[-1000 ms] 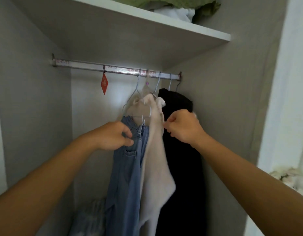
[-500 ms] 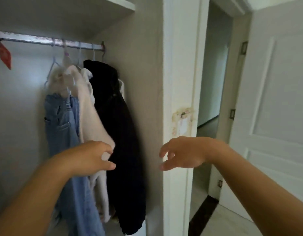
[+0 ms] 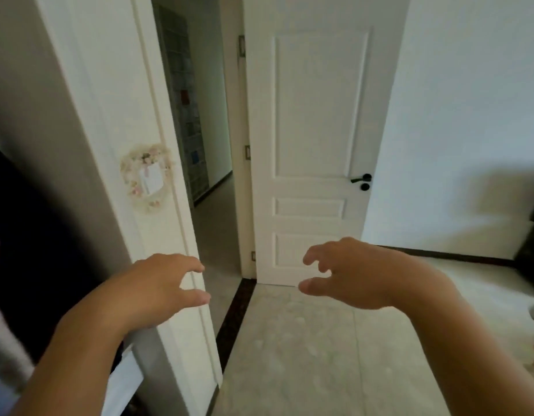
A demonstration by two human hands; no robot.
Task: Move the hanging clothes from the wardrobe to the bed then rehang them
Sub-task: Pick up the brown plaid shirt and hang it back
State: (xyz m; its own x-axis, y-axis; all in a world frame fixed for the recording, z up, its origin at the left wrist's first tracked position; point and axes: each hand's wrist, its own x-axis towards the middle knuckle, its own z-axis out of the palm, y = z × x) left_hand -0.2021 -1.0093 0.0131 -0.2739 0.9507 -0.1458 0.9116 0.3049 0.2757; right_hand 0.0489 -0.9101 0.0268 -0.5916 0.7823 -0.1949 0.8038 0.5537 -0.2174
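My left hand (image 3: 160,283) hovers in front of the wardrobe's white side panel (image 3: 115,121), fingers loosely curled, holding nothing. My right hand (image 3: 347,274) floats over the pale floor, fingers also loosely curled and empty. At the far left edge only a strip of the black hanging garment (image 3: 22,235) inside the wardrobe shows. The rail, the jeans and the pale sweater are out of view. No bed is visible.
A white room door (image 3: 310,151) stands open ahead, with a black handle (image 3: 362,178), beside a doorway into a hall. A floral ornament (image 3: 145,175) hangs on the wardrobe panel. Dark furniture (image 3: 533,250) sits at the right edge. Pale tiled floor (image 3: 304,355) spreads below.
The view has swung right, away from the hanging clothes toward the room door. Both hands let go of the clothes and dropped lower, empty.
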